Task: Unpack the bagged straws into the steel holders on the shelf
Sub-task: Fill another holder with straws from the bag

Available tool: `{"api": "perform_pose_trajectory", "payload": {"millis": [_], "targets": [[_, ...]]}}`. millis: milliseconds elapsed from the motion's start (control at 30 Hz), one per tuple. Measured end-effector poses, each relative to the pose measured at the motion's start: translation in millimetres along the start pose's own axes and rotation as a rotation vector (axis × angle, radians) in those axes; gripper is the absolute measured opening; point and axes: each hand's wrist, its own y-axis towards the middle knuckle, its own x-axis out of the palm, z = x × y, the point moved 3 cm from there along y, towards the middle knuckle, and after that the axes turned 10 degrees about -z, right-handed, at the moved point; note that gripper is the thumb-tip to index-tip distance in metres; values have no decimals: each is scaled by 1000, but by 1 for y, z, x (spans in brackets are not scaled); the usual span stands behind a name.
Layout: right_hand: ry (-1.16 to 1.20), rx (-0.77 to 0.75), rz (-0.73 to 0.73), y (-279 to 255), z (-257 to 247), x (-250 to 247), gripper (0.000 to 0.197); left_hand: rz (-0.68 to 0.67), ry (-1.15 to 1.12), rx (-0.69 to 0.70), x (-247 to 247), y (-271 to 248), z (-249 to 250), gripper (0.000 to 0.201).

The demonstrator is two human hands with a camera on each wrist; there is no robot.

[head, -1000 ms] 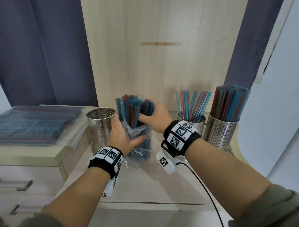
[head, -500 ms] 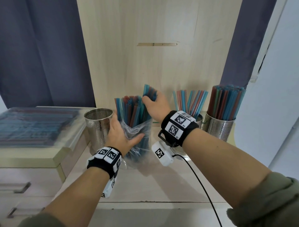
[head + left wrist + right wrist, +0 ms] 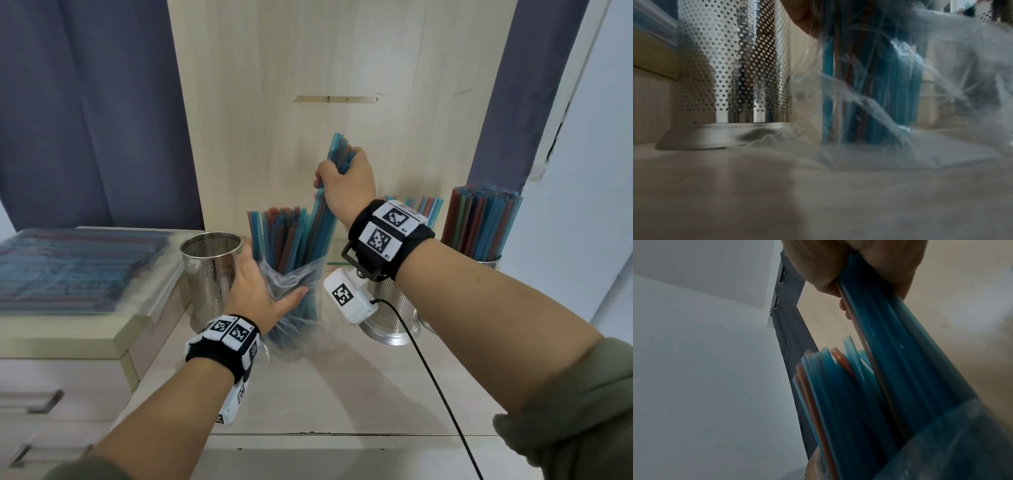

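Note:
A clear plastic bag (image 3: 297, 287) of blue and red straws (image 3: 282, 240) stands upright on the shelf. My left hand (image 3: 260, 284) grips the bag around its middle, thumb across the front. My right hand (image 3: 344, 180) is raised above the bag and grips a bunch of straws (image 3: 337, 150), their lower ends still inside it. In the right wrist view the bunch (image 3: 890, 353) runs from my fist down into the bag. An empty perforated steel holder (image 3: 211, 270) stands just left of the bag, also in the left wrist view (image 3: 733, 65).
Two steel holders at the right hold straws, one (image 3: 394, 308) partly behind my right wrist, the other (image 3: 479, 222) at the far right. Flat packs of bagged straws (image 3: 78, 267) lie on the drawer unit at the left. A wooden back panel (image 3: 335, 68) stands behind.
My right hand has risen, drawing a bunch of straws up out of the bag. My left hand has stayed gripping the bag.

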Motion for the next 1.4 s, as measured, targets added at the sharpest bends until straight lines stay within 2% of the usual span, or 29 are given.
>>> {"api": "perform_pose_trajectory", "payload": {"millis": [133, 400, 600, 933, 1133, 1400], "targets": [[-5, -2, -8, 5, -5, -2, 17, -7, -1, 1, -1, 0, 1, 125], [69, -60, 98, 17, -26, -21, 24, -15, 17, 2, -1, 0, 1, 123], [180, -95, 159, 28, -52, -53, 11, -19, 6, 14, -1, 0, 1, 122], [244, -209, 283, 29, -75, -108, 12, -28, 44, 22, -1, -1, 3, 120], [187, -301, 339, 32, -89, -142, 9, -30, 27, 12, 1, 2, -1, 119], [-66, -267, 265, 31, -79, -155, 15, 0, 3, 39, 2, 4, -4, 118]]}}
